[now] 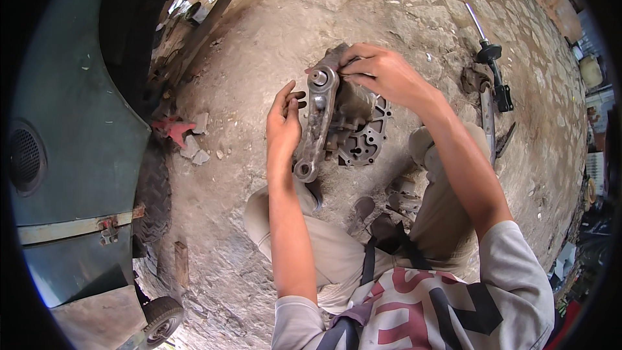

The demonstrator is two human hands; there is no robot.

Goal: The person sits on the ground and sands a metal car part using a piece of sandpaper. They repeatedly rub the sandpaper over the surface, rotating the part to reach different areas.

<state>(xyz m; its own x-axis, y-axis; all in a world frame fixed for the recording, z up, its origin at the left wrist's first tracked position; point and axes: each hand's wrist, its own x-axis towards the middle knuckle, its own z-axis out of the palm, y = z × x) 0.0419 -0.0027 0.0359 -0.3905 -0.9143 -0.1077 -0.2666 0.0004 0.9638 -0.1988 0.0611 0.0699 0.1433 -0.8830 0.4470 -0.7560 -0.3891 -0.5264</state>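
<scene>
A greasy metal suspension control arm stands in front of me. It has a round eye at its near end and a stud near its far end. The fingers of my right hand are closed on its far end. Beside its left edge is my left hand, fingers apart and slightly bent, holding nothing. Partly hidden behind the arm, a metal housing with a flat, holed flange sits on the ground.
A green vehicle body fills the left side. To the right lie a shock absorber and a long metal bar. Red scrap and broken stone pieces lie to the left. My bent knees flank the housing on the rough stone floor.
</scene>
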